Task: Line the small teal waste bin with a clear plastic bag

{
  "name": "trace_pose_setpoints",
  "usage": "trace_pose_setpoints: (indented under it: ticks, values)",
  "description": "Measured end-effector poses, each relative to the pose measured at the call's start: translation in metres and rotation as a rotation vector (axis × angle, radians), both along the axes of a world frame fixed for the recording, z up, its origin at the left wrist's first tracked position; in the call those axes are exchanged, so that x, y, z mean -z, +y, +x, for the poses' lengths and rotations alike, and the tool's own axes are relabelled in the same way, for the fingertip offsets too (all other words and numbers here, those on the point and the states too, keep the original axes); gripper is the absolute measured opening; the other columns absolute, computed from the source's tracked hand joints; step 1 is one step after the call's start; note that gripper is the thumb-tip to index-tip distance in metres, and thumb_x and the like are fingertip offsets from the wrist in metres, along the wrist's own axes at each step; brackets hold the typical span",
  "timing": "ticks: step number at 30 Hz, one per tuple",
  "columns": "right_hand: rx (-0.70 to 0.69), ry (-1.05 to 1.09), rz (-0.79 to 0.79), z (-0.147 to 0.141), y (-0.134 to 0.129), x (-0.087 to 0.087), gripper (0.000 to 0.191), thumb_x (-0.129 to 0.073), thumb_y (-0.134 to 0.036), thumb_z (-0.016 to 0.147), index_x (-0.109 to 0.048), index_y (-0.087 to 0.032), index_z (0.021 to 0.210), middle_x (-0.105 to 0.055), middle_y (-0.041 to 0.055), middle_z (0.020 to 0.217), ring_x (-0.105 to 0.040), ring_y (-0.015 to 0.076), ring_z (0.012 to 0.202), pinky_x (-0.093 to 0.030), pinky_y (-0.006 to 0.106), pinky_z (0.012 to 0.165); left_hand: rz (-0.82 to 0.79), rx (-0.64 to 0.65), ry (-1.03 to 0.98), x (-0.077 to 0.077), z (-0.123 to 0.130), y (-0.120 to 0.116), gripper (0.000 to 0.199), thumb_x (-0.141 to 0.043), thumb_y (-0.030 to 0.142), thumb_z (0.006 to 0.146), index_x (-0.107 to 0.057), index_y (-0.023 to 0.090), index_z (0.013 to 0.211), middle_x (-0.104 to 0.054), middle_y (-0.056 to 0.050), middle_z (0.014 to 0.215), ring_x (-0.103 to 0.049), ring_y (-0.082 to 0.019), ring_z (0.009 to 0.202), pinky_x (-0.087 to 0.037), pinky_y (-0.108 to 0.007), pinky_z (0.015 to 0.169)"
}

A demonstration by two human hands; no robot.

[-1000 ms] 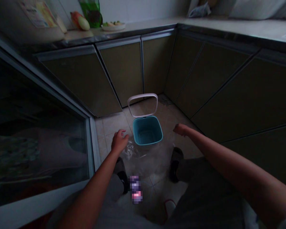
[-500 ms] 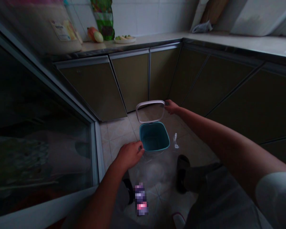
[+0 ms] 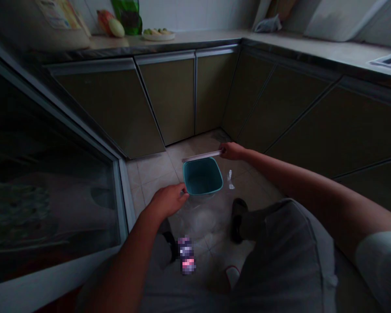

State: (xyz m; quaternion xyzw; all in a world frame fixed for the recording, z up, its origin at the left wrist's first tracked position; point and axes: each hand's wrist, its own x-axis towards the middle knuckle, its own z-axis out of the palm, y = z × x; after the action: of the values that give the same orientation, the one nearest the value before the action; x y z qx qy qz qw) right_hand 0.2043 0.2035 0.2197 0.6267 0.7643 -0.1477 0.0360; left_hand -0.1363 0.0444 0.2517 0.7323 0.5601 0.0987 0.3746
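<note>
A teal trash bin [image 3: 195,190] stands upright on the tiled floor, its inside showing nothing. My left hand [image 3: 170,201] is closed at the bin's near left rim, thumb and fingers pinched together there. Above the bin's far edge, a pale rim ring [image 3: 200,156] appears almost edge-on as a thin bar. My right hand [image 3: 232,151] is closed around the ring's right end. Whether the ring touches the bin I cannot tell. A small crumpled piece of clear plastic [image 3: 230,180] lies right of the bin.
Cabinets [image 3: 169,100] line the back and right. A glass door [image 3: 68,182] is close on the left. My slippered foot [image 3: 238,217] and a pixelated patch [image 3: 186,255] are on the near floor. The counter [image 3: 208,38] holds a plate [image 3: 158,36] of food.
My right hand has tipped the ring from upright and open-faced to nearly edge-on, lower over the bin's back edge. My left hand stays at the bin's rim. The view has shifted slightly.
</note>
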Motion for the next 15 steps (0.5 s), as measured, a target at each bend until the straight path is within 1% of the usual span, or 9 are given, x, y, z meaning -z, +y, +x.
trace_pose_setpoints:
  ticks: [2,4,5,7,9,10,12,15]
  values:
    - [-0.030,0.000,-0.032,0.001,-0.027,0.011,0.033,-0.072,-0.032,0.086,-0.072,-0.024,0.118,-0.077,0.0051,0.111,-0.069,0.0210,0.097,-0.044,0.023,0.074,-0.005,0.017,0.017,0.000,0.003,-0.002,0.008,-0.074,0.033,0.079,-0.071,0.027,0.083,-0.064,-0.003,0.072,-0.058,-0.024,0.072,-0.039,-0.031,0.075]
    - [-0.038,-0.005,-0.062,0.002,-0.050,0.027,0.044,-0.073,-0.036,0.085,-0.069,-0.027,0.128,-0.076,0.0054,0.116,-0.070,0.0234,0.101,-0.046,0.025,0.077,-0.021,0.020,0.014,0.001,0.007,-0.003,0.009,-0.075,0.033,0.078,-0.071,0.027,0.084,-0.064,-0.002,0.072,-0.058,-0.024,0.073,-0.039,-0.031,0.075]
    - [-0.039,0.001,-0.076,0.003,-0.060,0.036,0.053,-0.073,-0.037,0.085,-0.064,-0.028,0.136,-0.075,0.0057,0.119,-0.070,0.0245,0.104,-0.047,0.025,0.078,-0.037,0.019,0.001,0.002,0.010,-0.004,0.010,-0.076,0.033,0.077,-0.071,0.027,0.084,-0.063,-0.002,0.071,-0.058,-0.024,0.073,-0.039,-0.031,0.075]
    - [-0.050,0.028,-0.120,0.007,-0.077,0.055,0.074,-0.075,-0.034,0.084,-0.050,-0.029,0.153,-0.074,0.0064,0.125,-0.069,0.0256,0.109,-0.048,0.026,0.082,-0.060,0.024,-0.016,0.004,0.014,-0.005,0.011,-0.077,0.033,0.077,-0.071,0.027,0.085,-0.063,-0.002,0.069,-0.059,-0.024,0.074,-0.040,-0.030,0.075]
    - [-0.045,0.031,-0.183,0.013,-0.089,0.073,0.086,-0.075,-0.030,0.084,-0.037,-0.029,0.161,-0.073,0.0074,0.127,-0.068,0.0258,0.113,-0.049,0.027,0.085,-0.059,0.042,0.008,0.008,0.018,-0.006,0.012,-0.076,0.033,0.078,-0.072,0.027,0.087,-0.064,-0.002,0.070,-0.060,-0.024,0.074,-0.040,-0.029,0.074]
    - [-0.033,0.017,-0.217,0.017,-0.093,0.081,0.087,-0.074,-0.028,0.084,-0.035,-0.029,0.162,-0.072,0.0084,0.128,-0.068,0.0261,0.113,-0.049,0.028,0.085,-0.052,0.049,0.022,0.009,0.019,-0.006,0.012,-0.076,0.033,0.078,-0.072,0.027,0.088,-0.065,-0.002,0.071,-0.061,-0.024,0.074,-0.040,-0.029,0.074]
    - [0.004,-0.025,-0.262,0.027,-0.099,0.094,0.082,-0.071,-0.025,0.085,-0.039,-0.028,0.161,-0.072,0.0113,0.128,-0.068,0.0271,0.113,-0.050,0.029,0.086,-0.041,0.066,0.047,0.013,0.022,-0.007,0.015,-0.076,0.034,0.079,-0.073,0.028,0.091,-0.068,-0.003,0.074,-0.062,-0.024,0.075,-0.041,-0.029,0.075]
    - [0.026,-0.078,-0.273,0.043,-0.104,0.103,0.065,-0.068,-0.024,0.087,-0.055,-0.024,0.151,-0.070,0.0140,0.129,-0.067,0.0288,0.116,-0.051,0.031,0.089,-0.028,0.149,0.164,0.015,0.025,-0.006,0.019,-0.070,0.038,0.085,-0.073,0.027,0.100,-0.073,-0.005,0.087,-0.066,-0.025,0.083,-0.043,-0.031,0.076]
